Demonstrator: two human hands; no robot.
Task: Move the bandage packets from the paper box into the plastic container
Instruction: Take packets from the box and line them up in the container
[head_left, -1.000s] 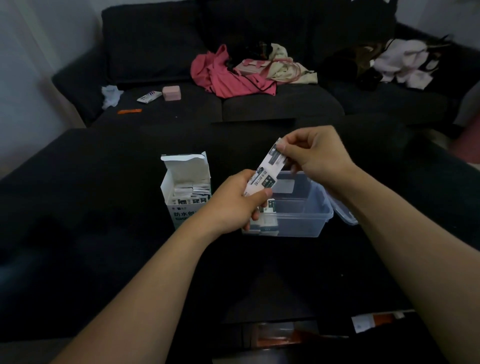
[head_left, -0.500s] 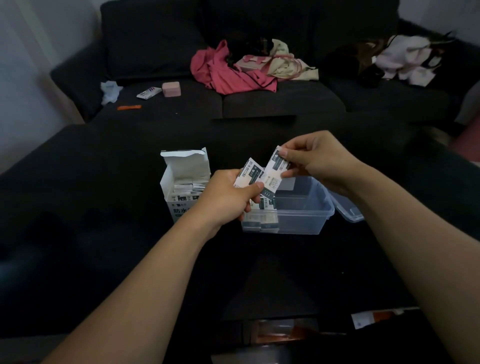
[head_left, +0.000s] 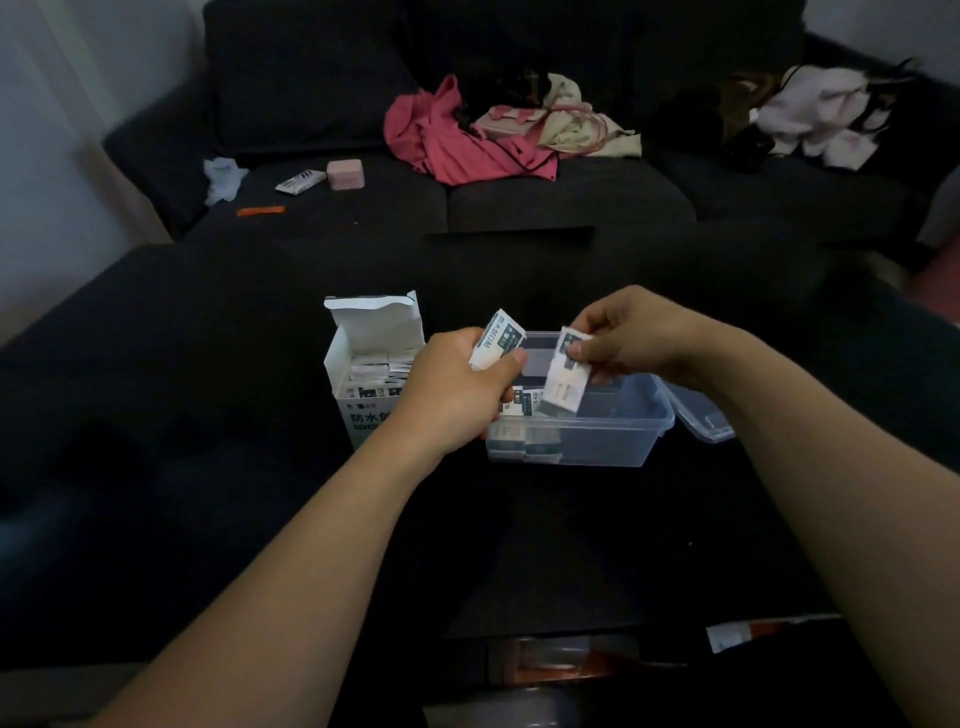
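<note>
A white paper box (head_left: 363, 358) stands open on the dark surface, with several bandage packets inside. To its right sits a clear plastic container (head_left: 613, 436) holding a few packets at its left end. My left hand (head_left: 457, 389) grips a small stack of packets (head_left: 496, 340) between the box and the container. My right hand (head_left: 639, 335) pinches one white packet (head_left: 566, 379) by its top edge, hanging over the container's open top.
The container's clear lid (head_left: 701, 415) lies against its right side. A dark sofa behind carries pink clothing (head_left: 457, 140), a pink case (head_left: 345, 174), a tube (head_left: 298, 183) and an orange strip (head_left: 261, 210). Papers (head_left: 748, 631) lie at the lower right.
My right hand has pulled one packet away from the stack in my left hand and lowered it over the container. My left hand stayed near the box.
</note>
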